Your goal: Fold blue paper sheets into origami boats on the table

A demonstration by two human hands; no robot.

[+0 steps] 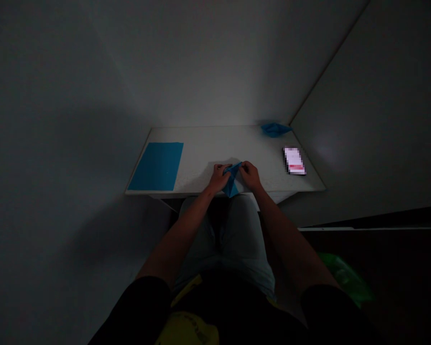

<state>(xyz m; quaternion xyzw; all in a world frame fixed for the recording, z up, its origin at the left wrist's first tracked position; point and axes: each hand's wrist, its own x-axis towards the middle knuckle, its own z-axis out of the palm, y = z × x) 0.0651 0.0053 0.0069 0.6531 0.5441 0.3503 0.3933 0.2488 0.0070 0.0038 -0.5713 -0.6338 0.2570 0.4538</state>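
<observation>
Left hand point(218, 177): on my feed it is closed in on the paper, with the left fingers point(225, 168) curled and their tips against the paper's left side. The picture is too dark for me to separate each finger.

Right hand point(250, 175): it mirrors the left, with the right fingers point(244, 166) bent inward and touching the paper's upper right edge. I can't tell exactly how hard they are pinching.

Folded blue paper point(232, 181): I see it held between both hands, just above the white table point(204, 146), with a pointed end angled down toward the table's near edge. Whether its tip touches the tabletop, I cannot tell.

Flat blue sheet point(157, 166): it lies unfolded at the left end of the table, well apart from the left hand.

Blue paper boat point(276, 129): it sits at the far right corner of the table, beside the wall point(359, 129).

Smartphone point(294, 161): it lies near the right edge of the table, its lit screen too blurred for me to read, and well beside the right hand.

Lap: the person's knees in pale shorts point(230, 225) sit just below the table's near edge.

Floor side: a green plastic bag point(345, 278) shows low on my right, in dim light.
</observation>
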